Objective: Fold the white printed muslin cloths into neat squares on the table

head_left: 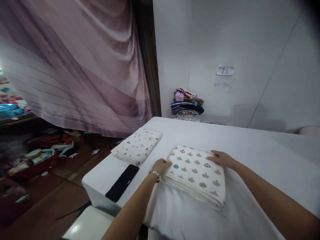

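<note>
A folded white cloth (197, 173) printed with grey, red, blue and green shapes lies on the white table (250, 150) in front of me. My left hand (162, 166) curls around its left edge, fingers closed on the fabric; a bracelet circles that wrist. My right hand (222, 159) rests flat on the cloth's far right corner, fingers stretched out.
A second folded patterned cloth (137, 145) lies at the table's left. A black phone (122, 182) sits near the front left corner. A pile of coloured clothes (187, 105) stands against the back wall. A pink curtain (75, 66) hangs at left, above clutter on the floor (37, 156).
</note>
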